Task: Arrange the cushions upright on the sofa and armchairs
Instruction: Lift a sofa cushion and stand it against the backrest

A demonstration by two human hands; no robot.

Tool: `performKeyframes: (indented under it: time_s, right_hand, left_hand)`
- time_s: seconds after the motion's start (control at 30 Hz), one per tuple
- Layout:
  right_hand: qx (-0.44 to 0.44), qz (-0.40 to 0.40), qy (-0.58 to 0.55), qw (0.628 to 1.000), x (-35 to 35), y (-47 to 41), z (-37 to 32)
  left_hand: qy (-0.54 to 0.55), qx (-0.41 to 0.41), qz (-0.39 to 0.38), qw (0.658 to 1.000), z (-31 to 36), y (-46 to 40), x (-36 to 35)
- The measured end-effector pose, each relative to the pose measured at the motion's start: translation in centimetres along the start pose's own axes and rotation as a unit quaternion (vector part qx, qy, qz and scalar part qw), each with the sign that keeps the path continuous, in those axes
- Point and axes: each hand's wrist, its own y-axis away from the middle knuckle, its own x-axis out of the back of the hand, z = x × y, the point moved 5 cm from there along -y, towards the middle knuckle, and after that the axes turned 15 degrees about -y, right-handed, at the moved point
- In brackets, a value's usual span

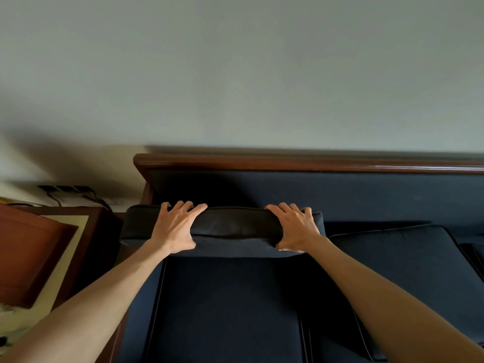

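Note:
A dark navy back cushion stands on edge at the left end of the sofa, a little in front of the upholstered backrest. My left hand grips its top edge near the left corner, fingers curled over the far side. My right hand grips the same top edge near the right corner. Below the cushion lies the navy seat cushion. A second navy cushion lies flat on the seat to the right.
The sofa's wooden top rail runs along a pale wall. To the left stands a brown wooden side table with a reddish-brown box shape on it. A power strip with cables sits behind it.

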Motion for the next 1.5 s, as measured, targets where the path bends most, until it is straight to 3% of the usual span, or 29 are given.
performKeyframes:
  time_s: [0.17, 0.4, 0.87, 1.17, 1.5]
  right_hand:
    - [-0.019, -0.007, -0.019, 1.0, 0.6, -1.6, 0.9]
    - [0.002, 0.064, 0.013, 0.998, 1.7, -3.6, 1.3]
    - [-0.05, 0.015, -0.007, 0.999, 1.7, -7.1, 2.5]
    - [-0.082, -0.009, 0.012, 0.997, 2.0, -9.8, 2.9]
    - [-0.108, -0.015, -0.011, 0.994, 2.3, -7.6, 1.6]
  left_hand:
    - [0.026, -0.026, -0.013, 0.999, -0.7, -2.8, 0.2]
    - [0.064, -0.024, -0.05, 0.996, -2.7, -6.0, -0.1]
    - [0.052, -0.001, -0.088, 0.995, -4.1, -10.1, -0.4]
    - [0.056, 0.025, -0.025, 0.998, -4.7, -9.4, -2.2]
    - [0.067, 0.103, -0.132, 0.984, -2.3, -9.4, 0.3]
